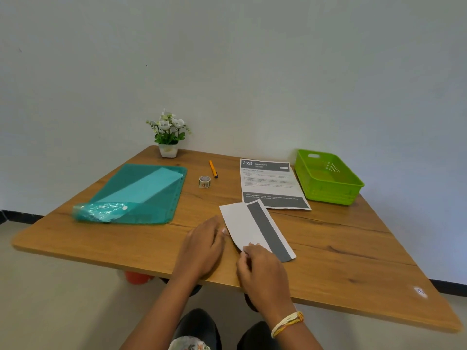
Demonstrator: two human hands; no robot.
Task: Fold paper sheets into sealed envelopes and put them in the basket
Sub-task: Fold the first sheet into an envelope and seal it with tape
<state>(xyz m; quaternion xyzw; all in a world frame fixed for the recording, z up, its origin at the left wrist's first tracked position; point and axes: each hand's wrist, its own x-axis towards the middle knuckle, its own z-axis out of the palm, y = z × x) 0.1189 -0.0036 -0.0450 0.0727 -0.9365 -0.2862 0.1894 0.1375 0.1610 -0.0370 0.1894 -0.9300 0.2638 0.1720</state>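
Paper (250, 228) folded | right hand (262, 271) grip: near corner | left hand (202, 246) beside

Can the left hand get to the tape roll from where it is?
Probably yes. The left hand rests at the folded paper, and only bare table lies between it and the tape roll further back.
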